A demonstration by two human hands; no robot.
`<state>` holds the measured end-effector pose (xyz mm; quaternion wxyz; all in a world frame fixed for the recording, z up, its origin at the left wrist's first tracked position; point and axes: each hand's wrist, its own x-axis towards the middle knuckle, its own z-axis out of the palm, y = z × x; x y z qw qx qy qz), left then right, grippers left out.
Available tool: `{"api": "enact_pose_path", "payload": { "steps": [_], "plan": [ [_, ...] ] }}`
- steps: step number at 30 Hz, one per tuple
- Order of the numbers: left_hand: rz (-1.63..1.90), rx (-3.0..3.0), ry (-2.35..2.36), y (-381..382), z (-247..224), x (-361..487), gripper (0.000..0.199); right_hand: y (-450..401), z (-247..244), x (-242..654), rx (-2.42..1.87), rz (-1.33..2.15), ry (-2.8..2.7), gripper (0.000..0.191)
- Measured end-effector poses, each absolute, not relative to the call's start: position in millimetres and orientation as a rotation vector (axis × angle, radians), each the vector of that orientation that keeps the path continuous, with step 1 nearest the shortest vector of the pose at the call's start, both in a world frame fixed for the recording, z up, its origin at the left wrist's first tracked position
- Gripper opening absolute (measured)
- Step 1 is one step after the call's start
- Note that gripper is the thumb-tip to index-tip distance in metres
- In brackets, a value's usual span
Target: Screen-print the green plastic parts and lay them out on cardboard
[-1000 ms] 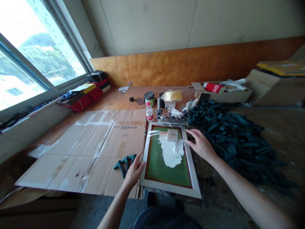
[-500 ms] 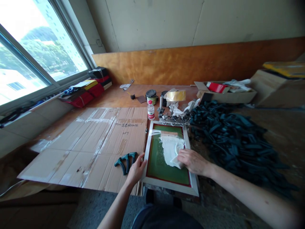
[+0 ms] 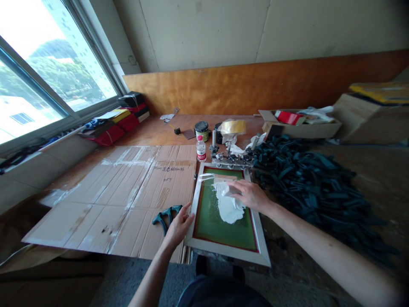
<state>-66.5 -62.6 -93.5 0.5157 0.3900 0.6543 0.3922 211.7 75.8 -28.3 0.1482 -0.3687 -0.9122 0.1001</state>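
Note:
A screen printing frame (image 3: 262, 238) with pale wooden sides and a green mesh (image 3: 207, 230) lies in front of me. Thick white ink (image 3: 230, 209) is spread over the middle of the mesh. My left hand (image 3: 181, 224) grips the frame's left side, thumb on top. Over the ink's upper part, my right hand (image 3: 251, 195) is closed on a small white, ink-smeared piece (image 3: 227, 190), whose kind I cannot make out. A wooden strip (image 3: 223, 178) rests at the far end of the mesh. Just left of my left hand, a dark teal three-pronged part (image 3: 164, 217) lies on cardboard.
Flattened cardboard (image 3: 128, 200) covers the table on the left. Beyond the frame stand a metal hinge clamp (image 3: 231, 161), a plastic bottle (image 3: 201, 149) and a jar (image 3: 201, 129). A large heap of dark teal parts (image 3: 313, 183) lies right, below an open box (image 3: 303, 128).
My right hand has moved up and left over the ink with the white piece. The near end of the frame looks slightly raised. My left hand stays at its left side.

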Motion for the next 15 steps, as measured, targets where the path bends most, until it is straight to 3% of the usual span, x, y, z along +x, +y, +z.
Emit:
{"api": "enact_pose_path", "payload": {
  "steps": [3,7,11,15],
  "plan": [
    [0.972,0.878,1.491,-60,-60,-68,0.080,110,-5,208,-1.339,0.079,-2.515,0.053],
    [1.200,0.876,1.450,-46,-3,-64,0.062,134,4,246,-1.507,-0.037,-2.166,0.040],
    [1.504,0.954,1.311,-5,48,-52,0.053,119,-38,282,-1.614,0.190,-2.182,0.039],
    [1.570,0.983,1.152,40,81,-45,0.054,73,-97,267,-1.566,0.316,-2.488,0.034]
  ]
}}
